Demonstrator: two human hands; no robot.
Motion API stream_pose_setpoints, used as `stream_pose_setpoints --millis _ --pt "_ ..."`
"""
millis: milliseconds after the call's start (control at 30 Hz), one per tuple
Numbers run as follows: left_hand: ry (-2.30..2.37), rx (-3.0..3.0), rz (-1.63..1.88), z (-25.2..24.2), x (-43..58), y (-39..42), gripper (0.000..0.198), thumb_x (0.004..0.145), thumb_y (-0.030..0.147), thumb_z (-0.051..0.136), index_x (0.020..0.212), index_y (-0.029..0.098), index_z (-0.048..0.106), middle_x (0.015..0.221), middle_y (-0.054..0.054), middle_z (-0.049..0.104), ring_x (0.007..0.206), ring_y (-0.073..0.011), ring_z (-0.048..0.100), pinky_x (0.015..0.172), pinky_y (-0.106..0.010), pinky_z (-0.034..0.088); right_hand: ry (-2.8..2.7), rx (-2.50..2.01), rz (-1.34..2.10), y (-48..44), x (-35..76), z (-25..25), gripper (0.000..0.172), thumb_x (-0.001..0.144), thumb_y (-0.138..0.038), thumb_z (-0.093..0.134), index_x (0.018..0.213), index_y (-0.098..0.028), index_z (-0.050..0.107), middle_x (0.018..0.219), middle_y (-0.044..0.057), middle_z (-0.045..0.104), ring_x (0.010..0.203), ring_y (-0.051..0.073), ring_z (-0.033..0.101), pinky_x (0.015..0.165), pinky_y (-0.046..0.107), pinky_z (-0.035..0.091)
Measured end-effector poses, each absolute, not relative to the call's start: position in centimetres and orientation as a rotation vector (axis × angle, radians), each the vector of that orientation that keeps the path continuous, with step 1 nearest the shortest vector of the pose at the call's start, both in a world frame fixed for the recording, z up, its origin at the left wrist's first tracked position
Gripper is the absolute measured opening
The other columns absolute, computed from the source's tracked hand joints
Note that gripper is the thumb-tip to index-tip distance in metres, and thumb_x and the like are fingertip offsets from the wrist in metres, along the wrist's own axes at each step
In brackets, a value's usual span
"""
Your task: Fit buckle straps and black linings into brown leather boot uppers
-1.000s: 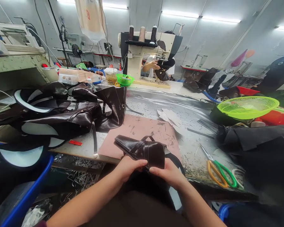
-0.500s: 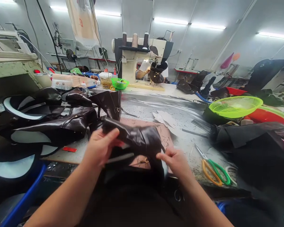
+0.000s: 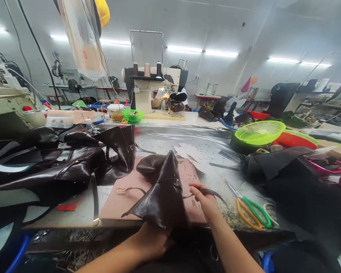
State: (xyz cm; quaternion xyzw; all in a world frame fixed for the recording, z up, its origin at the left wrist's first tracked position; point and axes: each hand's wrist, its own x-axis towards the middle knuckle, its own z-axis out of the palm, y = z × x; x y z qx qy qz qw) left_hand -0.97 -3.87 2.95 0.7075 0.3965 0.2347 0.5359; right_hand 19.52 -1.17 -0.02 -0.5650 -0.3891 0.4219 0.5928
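A dark brown leather boot upper (image 3: 161,189) with a narrow strap and a small buckle (image 3: 176,183) leans over a pink board (image 3: 113,204) in front of me. My left hand (image 3: 155,239) holds its near end at the table edge, the fingers mostly hidden by the leather. To the right of the upper, my right hand (image 3: 201,195) is closed on a thin dark strap (image 3: 213,192), whose loose end sticks out past the knuckles. Another strap end with a gold-coloured buckle (image 3: 122,190) lies on the board's left side.
More boot uppers (image 3: 82,165) are piled at left. Scissors (image 3: 250,208) with orange and green handles lie at right, near black material (image 3: 298,189) and a lime-green basket (image 3: 260,132). Paper scraps (image 3: 187,151) lie behind the board. Across the table, a person works at a sewing machine (image 3: 143,98).
The boot upper has turned and come down onto the board, its buckle side now showing. My left hand has moved down to its near end; my right hand has taken the strap.
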Motion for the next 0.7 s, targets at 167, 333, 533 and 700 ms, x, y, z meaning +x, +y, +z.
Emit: stream_pose_setpoints --millis 167,333,533,700 --pt "1.072 1.368 0.384 0.2 -8.5 -2.7 0.015 0.072 0.024 0.061 0.083 0.022 0.072 0.103 -0.007 0.067 0.105 -0.0278 0.056 0.091 -0.038 0.039 -0.425 -1.066 1.002 -1.0 21.9 -0.5 0.029 0.053 -0.039 0.071 0.076 -0.021 0.066 0.067 -0.001 0.063 0.063 0.013 0.055 0.055 0.024 0.042" --pt "1.228 0.577 0.730 1.9 -8.8 0.3 0.021 0.080 0.030 0.054 0.083 0.010 0.061 0.081 -0.012 0.068 0.071 -0.0199 0.066 0.063 -0.026 0.050 -0.430 -1.063 0.924 0.9 21.5 0.2 0.029 0.059 -0.045 0.067 0.070 -0.019 0.064 0.063 -0.001 0.062 0.061 0.013 0.056 0.059 0.027 0.043" --pt "1.055 0.386 1.011 3.9 -1.9 3.2 0.024 0.087 0.019 0.043 0.066 0.017 0.053 0.062 -0.001 0.060 0.058 -0.0120 0.059 0.065 -0.022 0.048 -0.503 -1.010 0.829 1.8 20.4 2.1 0.035 0.058 -0.044 0.071 0.079 -0.018 0.064 0.066 -0.001 0.062 0.067 0.013 0.056 0.070 0.029 0.044" --pt "0.966 0.359 1.110 5.5 -0.6 4.4 0.014 0.083 0.014 0.048 0.070 0.017 0.053 0.058 0.003 0.054 0.051 -0.0071 0.052 0.057 -0.017 0.043 -0.515 -0.891 0.950 1.0 20.8 3.7 0.030 0.064 -0.043 0.068 0.079 -0.019 0.061 0.048 -0.009 0.037 0.044 0.006 0.034 0.045 0.020 0.033"
